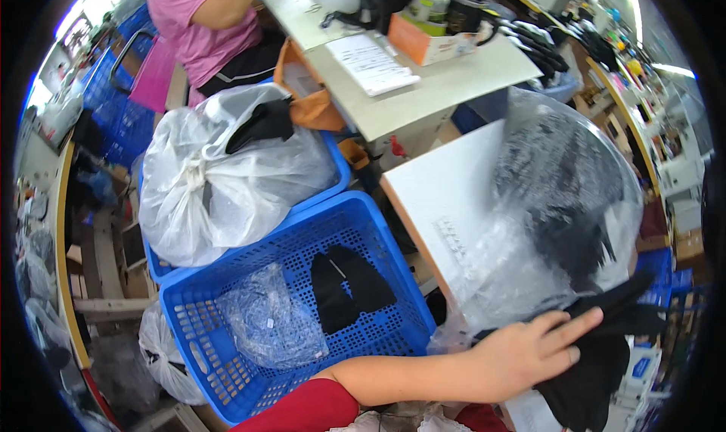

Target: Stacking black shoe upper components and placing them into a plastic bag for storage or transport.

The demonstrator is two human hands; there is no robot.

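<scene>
White translucent knotted plastic sack [219, 197]; blue perforated plastic basket [265, 250] w/ crumpled clear film [272, 318], flat black fabric pcs. [352, 288]; white written sheet [370, 63], illegible; L. hand [525, 352], fingers parted over limp matte black cloth [586, 394] (lower rt.), grip can't be told; above, glossy clear plastic bag [560, 152].

We can make out no word or number. On the desk [469, 76] we see a white sheet [368, 60] with lines of dark writing, too small to read. We find 1 small white label [270, 323], blurred, at the clear wrap [261, 299] in the blue basket [412, 288]. Faint grey marks, illegible to us, show at the white board [446, 182].
</scene>
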